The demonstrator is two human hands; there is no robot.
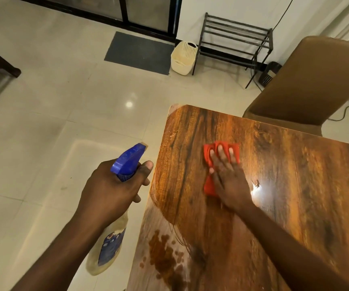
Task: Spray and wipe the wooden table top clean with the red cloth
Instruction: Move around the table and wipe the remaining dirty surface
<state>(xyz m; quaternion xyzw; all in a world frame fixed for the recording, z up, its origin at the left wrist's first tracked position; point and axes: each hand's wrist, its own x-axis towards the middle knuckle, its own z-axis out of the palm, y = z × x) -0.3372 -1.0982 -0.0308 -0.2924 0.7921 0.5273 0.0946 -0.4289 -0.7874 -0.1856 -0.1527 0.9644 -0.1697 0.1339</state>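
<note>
The wooden table top (284,175) fills the lower right, glossy with dark grain. My right hand (228,175) lies flat on the red cloth (208,185), pressing it onto the wood near the table's far left part. My left hand (114,190) hangs over the floor just left of the table edge. It grips the neck of a spray bottle (127,160) with a blue trigger head and a pale body with a blue label. Wet droplets and a dull patch (165,255) show near the table's near left edge.
A brown covered chair (307,80) stands at the table's far side. Beyond it are a dark metal rack (234,38), a cream plastic basket (183,57) and a grey doormat (140,52) on the pale tiled floor. Dark furniture sits at the far left.
</note>
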